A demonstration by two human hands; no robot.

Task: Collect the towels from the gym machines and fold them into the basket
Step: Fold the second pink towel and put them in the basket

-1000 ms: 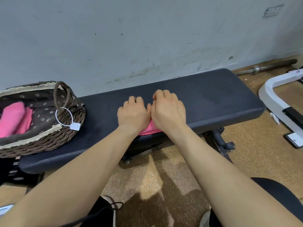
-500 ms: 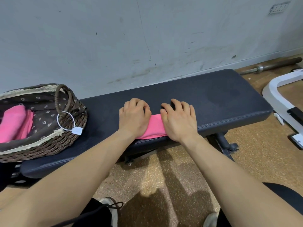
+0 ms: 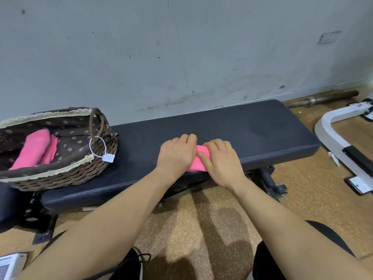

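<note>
Your hands have drawn together since half a second ago, so only a narrow strip of the pink towel (image 3: 198, 164) shows between them. It lies by the tabletop's (image 3: 262, 134) front edge, about midway along. Your right hand (image 3: 221, 161) presses it, thumb flat. Your left hand (image 3: 176, 155) bends over its far side, but I cannot tell whether that grip pinches. The basket (image 3: 66, 174) sits at the left end, nearer your left hand, and already holds folded pink towels (image 3: 34, 152).

two hands, left hand (image 3: 175, 156) and right hand (image 3: 222, 164). one pink towel (image 3: 198, 165) on one bench (image 3: 252, 134). seemingly two more towels (image 3: 34, 150) in one basket (image 3: 80, 174) at 9 o'clock. one barbell (image 3: 331, 97) at 2 o'clock.
</note>
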